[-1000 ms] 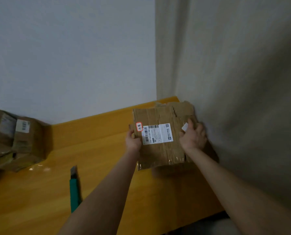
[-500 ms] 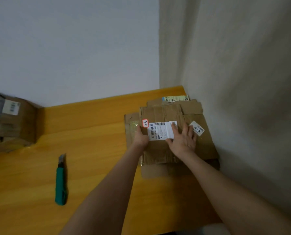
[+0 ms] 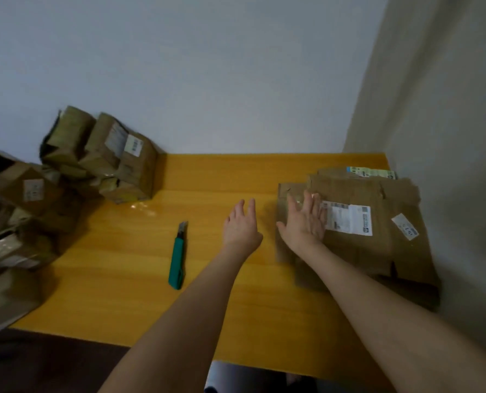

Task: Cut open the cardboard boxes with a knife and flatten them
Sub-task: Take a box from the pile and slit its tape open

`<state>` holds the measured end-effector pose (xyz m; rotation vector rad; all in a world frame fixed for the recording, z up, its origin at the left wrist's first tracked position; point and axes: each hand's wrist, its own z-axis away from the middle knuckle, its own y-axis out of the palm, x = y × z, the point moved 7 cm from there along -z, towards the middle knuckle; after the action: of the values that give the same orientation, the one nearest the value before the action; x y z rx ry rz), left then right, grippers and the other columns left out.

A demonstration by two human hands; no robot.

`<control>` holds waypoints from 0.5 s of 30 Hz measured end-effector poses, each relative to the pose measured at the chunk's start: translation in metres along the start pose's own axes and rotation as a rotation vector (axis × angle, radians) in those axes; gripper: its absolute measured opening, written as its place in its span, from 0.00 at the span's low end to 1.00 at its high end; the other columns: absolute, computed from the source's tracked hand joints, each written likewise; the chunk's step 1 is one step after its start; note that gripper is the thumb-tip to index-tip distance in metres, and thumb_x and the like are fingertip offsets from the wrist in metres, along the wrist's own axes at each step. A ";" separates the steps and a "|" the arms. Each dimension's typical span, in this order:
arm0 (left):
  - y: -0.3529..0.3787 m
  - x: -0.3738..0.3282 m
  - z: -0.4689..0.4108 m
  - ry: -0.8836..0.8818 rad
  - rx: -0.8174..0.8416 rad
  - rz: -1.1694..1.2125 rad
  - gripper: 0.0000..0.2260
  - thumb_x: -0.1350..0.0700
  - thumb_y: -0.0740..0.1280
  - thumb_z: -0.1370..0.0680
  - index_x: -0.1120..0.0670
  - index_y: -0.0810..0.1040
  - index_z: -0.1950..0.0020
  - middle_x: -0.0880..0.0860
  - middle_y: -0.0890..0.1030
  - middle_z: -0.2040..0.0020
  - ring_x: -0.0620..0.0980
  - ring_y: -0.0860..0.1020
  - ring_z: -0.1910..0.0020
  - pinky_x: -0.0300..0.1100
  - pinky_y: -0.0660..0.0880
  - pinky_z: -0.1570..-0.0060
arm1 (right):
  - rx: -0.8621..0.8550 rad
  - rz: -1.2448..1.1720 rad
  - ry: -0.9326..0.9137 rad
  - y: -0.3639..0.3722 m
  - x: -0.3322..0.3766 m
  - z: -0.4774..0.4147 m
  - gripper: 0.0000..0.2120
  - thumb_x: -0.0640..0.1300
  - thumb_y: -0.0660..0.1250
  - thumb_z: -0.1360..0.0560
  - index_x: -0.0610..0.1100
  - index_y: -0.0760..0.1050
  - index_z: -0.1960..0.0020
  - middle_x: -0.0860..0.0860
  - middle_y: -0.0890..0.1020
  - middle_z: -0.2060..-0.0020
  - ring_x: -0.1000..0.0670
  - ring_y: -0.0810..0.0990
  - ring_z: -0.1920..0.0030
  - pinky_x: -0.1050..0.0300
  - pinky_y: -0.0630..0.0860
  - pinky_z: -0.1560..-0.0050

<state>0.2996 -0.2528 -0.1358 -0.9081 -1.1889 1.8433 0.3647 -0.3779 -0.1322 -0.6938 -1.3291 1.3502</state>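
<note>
A stack of flattened cardboard boxes (image 3: 372, 245) lies at the table's right end against the wall, a white shipping label on the top sheet. My right hand (image 3: 304, 222) is spread with straight fingers over the stack's left edge. My left hand (image 3: 240, 225) hovers open over the bare wood just left of the stack, holding nothing. A green utility knife (image 3: 177, 259) lies on the table left of my left hand, blade end pointing away from me. Several taped, unflattened boxes (image 3: 108, 160) are piled at the back left.
The yellow wooden table (image 3: 140, 302) fills the corner between a pale back wall and a beige wall on the right. More boxes (image 3: 12, 222) crowd the left edge. The table's front edge runs near my forearms.
Both hands have let go of the flattened box, which now lies on the stack. My left hand has drawn off it to the left. The view has swung left, revealing the box pile.
</note>
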 end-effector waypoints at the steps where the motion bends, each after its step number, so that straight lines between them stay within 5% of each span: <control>1: -0.004 0.016 0.006 -0.011 -0.010 -0.003 0.37 0.54 0.65 0.21 0.53 0.45 0.20 0.57 0.49 0.21 0.58 0.55 0.24 0.51 0.61 0.29 | 0.003 0.008 -0.021 0.002 0.018 0.004 0.35 0.56 0.63 0.22 0.51 0.50 0.22 0.43 0.46 0.22 0.39 0.43 0.23 0.43 0.46 0.23; 15: -0.045 0.304 0.117 -0.139 -0.089 0.097 0.36 0.52 0.67 0.21 0.53 0.48 0.20 0.56 0.49 0.21 0.56 0.52 0.22 0.51 0.59 0.28 | 0.048 0.028 -0.191 0.087 0.303 0.125 0.31 0.52 0.61 0.21 0.50 0.51 0.22 0.44 0.47 0.22 0.41 0.42 0.22 0.44 0.46 0.24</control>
<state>0.0664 -0.0224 -0.1062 -0.9127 -1.3420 1.9711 0.1448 -0.1202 -0.1077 -0.5634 -1.4368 1.4953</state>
